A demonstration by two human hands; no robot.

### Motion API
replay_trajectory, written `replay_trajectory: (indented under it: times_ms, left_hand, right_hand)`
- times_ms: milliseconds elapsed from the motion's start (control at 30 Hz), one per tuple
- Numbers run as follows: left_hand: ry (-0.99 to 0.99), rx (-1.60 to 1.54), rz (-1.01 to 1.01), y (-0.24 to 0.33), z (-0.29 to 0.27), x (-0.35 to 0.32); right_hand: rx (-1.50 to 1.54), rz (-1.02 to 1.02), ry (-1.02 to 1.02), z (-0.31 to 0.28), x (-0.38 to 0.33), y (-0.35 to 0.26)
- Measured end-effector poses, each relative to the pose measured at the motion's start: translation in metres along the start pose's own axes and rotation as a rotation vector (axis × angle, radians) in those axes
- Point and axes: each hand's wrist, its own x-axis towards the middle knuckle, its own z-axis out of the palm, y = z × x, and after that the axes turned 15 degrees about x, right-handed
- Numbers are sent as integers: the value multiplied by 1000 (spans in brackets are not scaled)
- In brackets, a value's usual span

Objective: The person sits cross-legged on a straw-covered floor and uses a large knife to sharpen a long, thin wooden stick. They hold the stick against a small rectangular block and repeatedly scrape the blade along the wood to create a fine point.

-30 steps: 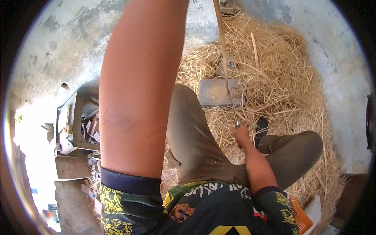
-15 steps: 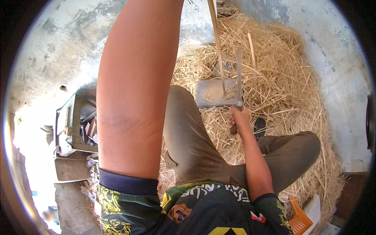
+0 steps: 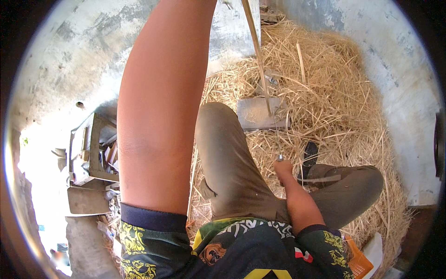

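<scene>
In my right hand (image 3: 284,172), fingers wrapped round its handle, is a long knife (image 3: 278,145). Its blade shows as a thin line, edge-on, pointing away from me toward a flat wooden block (image 3: 248,122). A long, thin bamboo-like strip (image 3: 258,51) slants down from the top edge, its lower end on or just above the block. My left arm (image 3: 160,111) reaches up past the top edge, so my left hand is out of sight. A blurred pale sliver (image 3: 323,179) shows over my right leg.
A heap of straw-like shavings (image 3: 330,88) spreads around the block and my folded legs (image 3: 227,162). On the left stands a wooden frame (image 3: 95,149) with scraps inside. An orange plastic basket (image 3: 360,260) sits at lower right. Worn walls (image 3: 395,83) enclose the corner.
My right hand has drawn the knife back toward me and turned it edge-on, off the block. The strip's top has shifted slightly left. The blurred sliver has appeared over my right leg.
</scene>
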Motion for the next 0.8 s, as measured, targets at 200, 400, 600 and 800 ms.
replay_trajectory:
  times_ms: [200,400,600,800]
  left_hand:
    - [-200,-187,-74,-2,-26,-4]
    - [-463,-415,-80,10,-35,-9]
    - [-757,-640,-50,19,-41,-13]
    - [-623,-548,-89,35,-31,-31]
  right_hand:
    - [303,-105,-55,-43,-11,-66]
    - [669,-388,-31,-107,-48,-199]
    - [977,-338,-251,-154,-121,-276]
    - [705,65,-369,-136,-119,-213]
